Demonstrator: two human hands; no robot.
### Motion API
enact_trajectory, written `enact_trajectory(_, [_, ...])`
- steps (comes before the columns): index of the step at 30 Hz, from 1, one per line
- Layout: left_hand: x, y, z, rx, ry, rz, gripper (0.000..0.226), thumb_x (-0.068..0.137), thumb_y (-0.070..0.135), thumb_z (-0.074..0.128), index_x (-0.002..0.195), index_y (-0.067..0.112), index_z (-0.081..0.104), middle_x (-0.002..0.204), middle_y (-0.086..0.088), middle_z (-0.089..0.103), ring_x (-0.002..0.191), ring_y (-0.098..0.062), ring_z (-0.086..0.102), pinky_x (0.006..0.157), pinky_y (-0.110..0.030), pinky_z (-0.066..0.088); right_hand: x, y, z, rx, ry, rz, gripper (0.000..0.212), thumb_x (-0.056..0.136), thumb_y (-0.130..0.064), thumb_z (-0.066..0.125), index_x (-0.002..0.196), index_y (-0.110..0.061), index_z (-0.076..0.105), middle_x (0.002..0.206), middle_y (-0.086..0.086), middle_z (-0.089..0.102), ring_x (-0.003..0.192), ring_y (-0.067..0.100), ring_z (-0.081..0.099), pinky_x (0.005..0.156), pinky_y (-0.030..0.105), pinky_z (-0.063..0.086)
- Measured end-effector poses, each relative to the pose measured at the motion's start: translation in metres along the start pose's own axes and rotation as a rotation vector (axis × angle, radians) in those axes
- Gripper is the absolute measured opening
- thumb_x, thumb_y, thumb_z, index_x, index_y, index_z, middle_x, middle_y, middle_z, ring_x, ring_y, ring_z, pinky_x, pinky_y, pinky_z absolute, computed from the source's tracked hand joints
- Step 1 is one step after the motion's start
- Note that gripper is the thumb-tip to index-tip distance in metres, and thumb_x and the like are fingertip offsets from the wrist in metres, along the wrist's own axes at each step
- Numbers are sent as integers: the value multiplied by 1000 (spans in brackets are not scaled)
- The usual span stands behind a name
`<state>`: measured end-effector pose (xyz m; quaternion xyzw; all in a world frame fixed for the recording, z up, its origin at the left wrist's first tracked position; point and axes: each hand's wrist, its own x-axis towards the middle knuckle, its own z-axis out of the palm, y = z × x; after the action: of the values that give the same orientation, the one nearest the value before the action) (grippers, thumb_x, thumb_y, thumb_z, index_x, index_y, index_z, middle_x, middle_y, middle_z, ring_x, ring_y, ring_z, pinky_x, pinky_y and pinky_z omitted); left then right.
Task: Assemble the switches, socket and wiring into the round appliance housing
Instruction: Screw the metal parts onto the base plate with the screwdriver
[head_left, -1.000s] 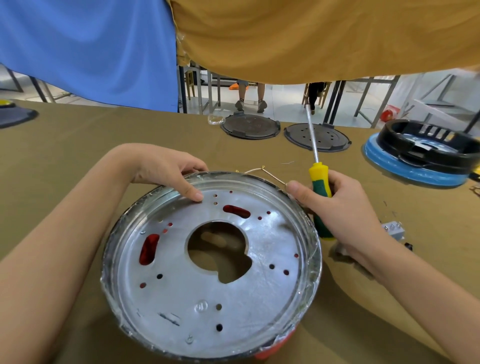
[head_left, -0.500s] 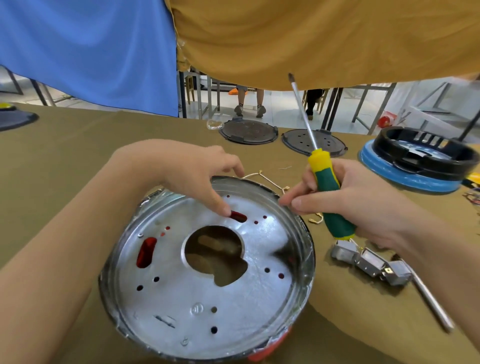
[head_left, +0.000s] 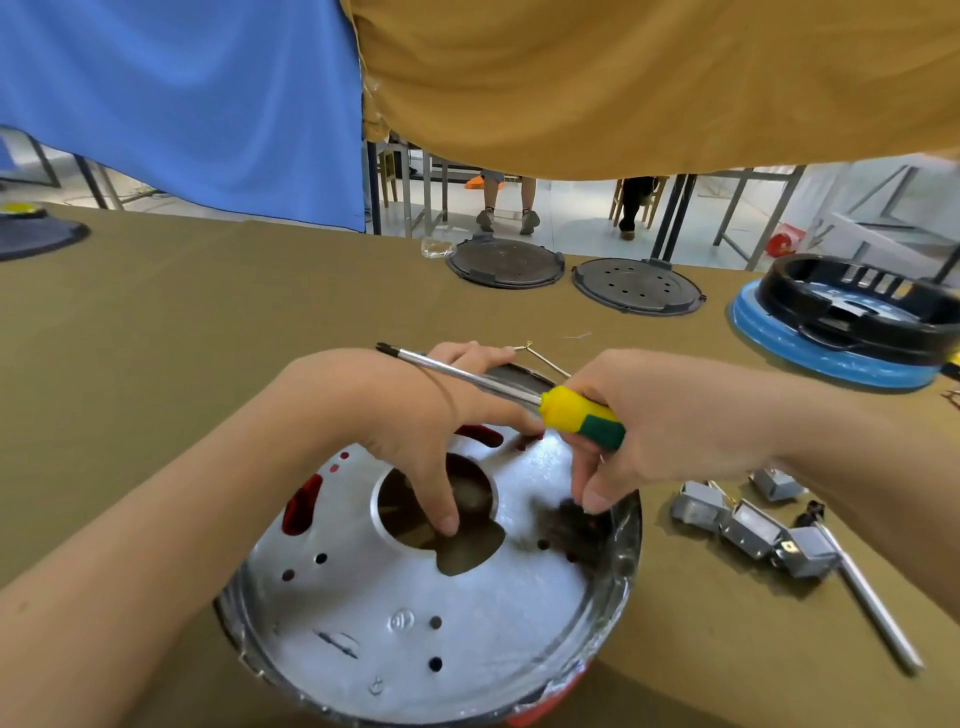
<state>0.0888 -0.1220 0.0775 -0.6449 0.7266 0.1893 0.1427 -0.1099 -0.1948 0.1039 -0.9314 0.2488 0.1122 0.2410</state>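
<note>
I'm in an assembly workshop: cloth-covered table (head_left: 208, 312), black round covers (head_left: 506, 265) laid out, metal-framed tables (head_left: 753, 208) behind (seated workers' legs showing).

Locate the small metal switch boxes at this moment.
In the head view the metal switch boxes lie on the table right of the round housing, under the right hand's forearm, beside a metal rod.

2 dark round lids (head_left: 505, 266) (head_left: 638, 285) at tabletop (head_left: 208, 312) far edge, small clear bag (head_left: 436, 248) beside the left one; black ring part on blue disc (head_left: 831, 358) far right edge; dark disc w/ yellow knob (head_left: 31, 234) far left edge; blue (head_left: 182, 93) & mustard (head_left: 649, 78) cloths hang behind
</note>
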Motion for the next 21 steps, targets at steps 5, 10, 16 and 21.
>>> enact_trajectory(5, [0,-5,7,-27,1,2,106,70,51,84,139,71,7,145,37,-34,144,-8,-30,120,-51,12,5,-2,-1,-66,-91,2,30,77,-16,83,78,-17,52,76,-20,74,73,-4,68,74,29,52])
enact_trajectory(10, [0,-8,9,-21,13,12,104,70,54,82,139,71,6,146,36,-36,143,-8,-32,120,-54,13,6,-4,-3,-121,-124,-18,28,78,-13,80,82,-2,55,77,-17,75,72,-4,69,76,34,56])
enact_trajectory(16, [1,-10,10,-6,19,19,104,71,55,81,141,69,6,144,37,-36,143,-6,-31,120,-54,13,6,-6,-2,-162,-129,-14,24,79,-15,80,81,-3,58,75,-17,73,71,-2,68,75,33,56])
enact_trajectory(21, [2,-12,12,-10,20,13,104,71,57,81,142,68,5,144,35,-38,140,0,-31,120,-51,14,10,-11,3,-243,-72,19,22,77,-21,82,81,-7,66,76,-15,74,73,5,68,76,34,58])
